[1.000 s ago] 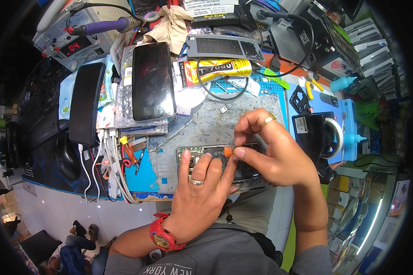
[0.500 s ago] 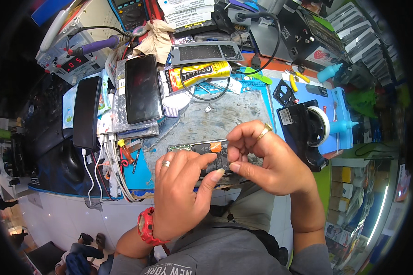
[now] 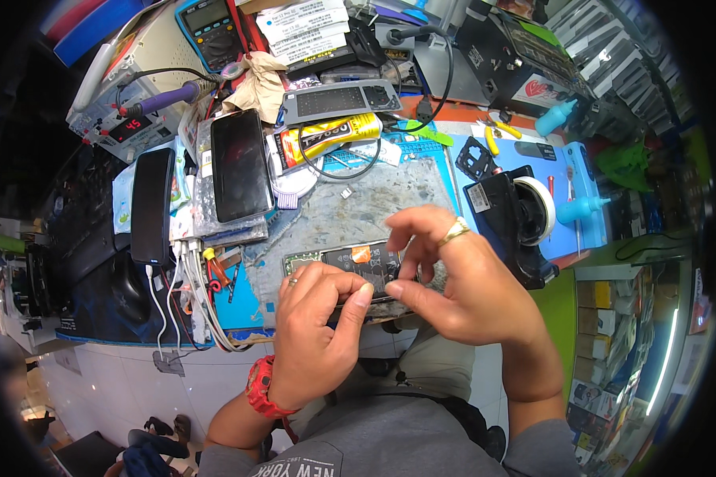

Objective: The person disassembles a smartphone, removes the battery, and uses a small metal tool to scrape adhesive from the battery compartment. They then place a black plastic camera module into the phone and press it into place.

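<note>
An opened phone (image 3: pixel 338 258) lies on the worn grey mat (image 3: pixel 350 215), its circuit board and black battery (image 3: pixel 382 262) exposed, with an orange sticker (image 3: pixel 361 254) on the battery. My left hand (image 3: pixel 318 314) is closed at the phone's near edge, fingers curled over it and thumb tip against the index finger. At the right end is my right hand (image 3: pixel 461 286), its bent fingers apart from the thumb. That thumb rests by the phone's near right corner, and I see nothing held between the fingers.
Two dark phones (image 3: pixel 243 167) (image 3: pixel 151 207) lie to the left beside white cables (image 3: pixel 199 294). Behind the mat are a yellow glue tube (image 3: pixel 338 135) and a grey metal plate (image 3: pixel 342 101). A tape roll in a black dispenser (image 3: pixel 501 222) stands at right, near blue bottles (image 3: pixel 581 209).
My left index finger has drawn back from the battery and curled in to the thumb. My right index finger and thumb have spread apart. The view has shifted slightly.
</note>
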The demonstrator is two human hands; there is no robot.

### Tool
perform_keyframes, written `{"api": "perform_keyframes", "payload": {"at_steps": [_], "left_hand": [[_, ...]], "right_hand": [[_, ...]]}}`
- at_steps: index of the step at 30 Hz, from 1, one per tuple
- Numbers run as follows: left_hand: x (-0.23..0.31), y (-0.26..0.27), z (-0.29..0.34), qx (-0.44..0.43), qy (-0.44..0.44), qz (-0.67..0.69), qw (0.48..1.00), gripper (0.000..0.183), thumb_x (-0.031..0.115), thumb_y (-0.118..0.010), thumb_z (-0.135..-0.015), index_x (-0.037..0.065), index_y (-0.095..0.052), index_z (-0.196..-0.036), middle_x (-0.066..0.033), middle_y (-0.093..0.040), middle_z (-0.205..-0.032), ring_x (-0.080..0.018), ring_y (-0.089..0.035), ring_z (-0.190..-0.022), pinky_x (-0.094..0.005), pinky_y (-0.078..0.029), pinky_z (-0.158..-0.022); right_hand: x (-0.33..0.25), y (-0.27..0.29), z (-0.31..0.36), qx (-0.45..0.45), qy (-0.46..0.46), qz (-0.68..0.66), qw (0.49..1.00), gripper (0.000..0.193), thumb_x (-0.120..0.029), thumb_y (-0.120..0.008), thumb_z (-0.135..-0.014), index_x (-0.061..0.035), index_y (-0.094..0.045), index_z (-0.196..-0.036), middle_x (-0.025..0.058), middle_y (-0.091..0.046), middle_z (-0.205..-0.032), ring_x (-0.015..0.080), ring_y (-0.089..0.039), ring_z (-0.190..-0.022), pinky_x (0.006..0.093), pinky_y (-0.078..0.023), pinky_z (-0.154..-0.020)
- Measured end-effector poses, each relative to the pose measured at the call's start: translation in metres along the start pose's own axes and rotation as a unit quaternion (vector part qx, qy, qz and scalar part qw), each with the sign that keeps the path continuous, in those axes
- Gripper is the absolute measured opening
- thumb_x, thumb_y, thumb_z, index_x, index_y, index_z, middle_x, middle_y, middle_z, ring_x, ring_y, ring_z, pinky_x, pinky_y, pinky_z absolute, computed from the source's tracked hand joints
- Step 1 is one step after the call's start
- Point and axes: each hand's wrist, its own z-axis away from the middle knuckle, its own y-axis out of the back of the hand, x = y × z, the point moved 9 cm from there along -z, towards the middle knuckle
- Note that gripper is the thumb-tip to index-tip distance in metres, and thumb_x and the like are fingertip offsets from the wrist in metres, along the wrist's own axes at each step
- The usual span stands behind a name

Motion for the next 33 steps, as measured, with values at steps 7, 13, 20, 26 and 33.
{"api": "perform_keyframes", "payload": {"at_steps": [7, 13, 20, 26, 33], "left_hand": [[-0.007, 0.001, 0.008, 0.004, -0.020, 0.005, 1.000, 0.007, 0.004, -0.075, -0.105, -0.002, -0.072, -0.105, -0.0093, -0.067, -0.102, -0.0161, -0.063, -0.089, -0.0302, -0.051, -0.079], [-0.008, 0.002, 0.008, -0.004, -0.032, 0.008, 0.999, 0.007, 0.006, -0.078, -0.103, -0.001, -0.074, -0.104, -0.0095, -0.069, -0.098, -0.0207, -0.065, -0.091, -0.0340, -0.051, -0.083], [0.001, 0.018, 0.006, 0.047, -0.069, -0.116, 0.990, 0.022, 0.010, -0.085, -0.094, 0.006, -0.082, -0.115, -0.0068, -0.073, -0.094, -0.0258, -0.067, -0.090, -0.0446, -0.044, -0.097], [-0.002, 0.022, -0.014, -0.033, -0.146, -0.318, 0.936, 0.032, 0.008, -0.082, -0.093, 0.006, -0.079, -0.124, -0.0084, -0.066, -0.107, -0.0278, -0.064, -0.103, -0.0552, -0.044, -0.111], [-0.011, 0.006, -0.030, -0.115, -0.203, -0.367, 0.900, 0.041, 0.000, -0.076, -0.083, 0.010, -0.082, -0.122, -0.0092, -0.063, -0.110, -0.0295, -0.064, -0.107, -0.0615, -0.041, -0.118]], "right_hand": [[0.031, -0.011, 0.020, 0.040, -0.021, -0.085, 0.995, 0.031, -0.014, -0.088, -0.097, -0.0006, -0.072, -0.121, 0.0088, -0.070, -0.114, 0.0175, -0.065, -0.096, 0.0329, -0.054, -0.079], [0.037, -0.024, 0.017, 0.043, -0.027, -0.124, 0.991, 0.015, -0.010, -0.083, -0.099, 0.0002, -0.073, -0.104, 0.0093, -0.072, -0.099, 0.0208, -0.066, -0.088, 0.0356, -0.053, -0.080], [0.019, -0.010, 0.008, 0.087, 0.012, 0.002, 0.996, 0.011, -0.005, -0.077, -0.101, 0.0009, -0.069, -0.097, 0.0113, -0.069, -0.093, 0.0236, -0.065, -0.080, 0.0372, -0.052, -0.072], [0.040, 0.005, 0.000, 0.059, -0.125, 0.019, 0.990, 0.013, -0.008, -0.073, -0.105, 0.0022, -0.069, -0.098, 0.0092, -0.068, -0.093, 0.0149, -0.063, -0.076, 0.0319, -0.053, -0.070], [0.049, 0.004, -0.001, 0.048, -0.156, 0.019, 0.986, 0.014, -0.009, -0.074, -0.104, 0.0043, -0.070, -0.100, 0.0099, -0.069, -0.094, 0.0159, -0.065, -0.078, 0.0324, -0.055, -0.073]]}}
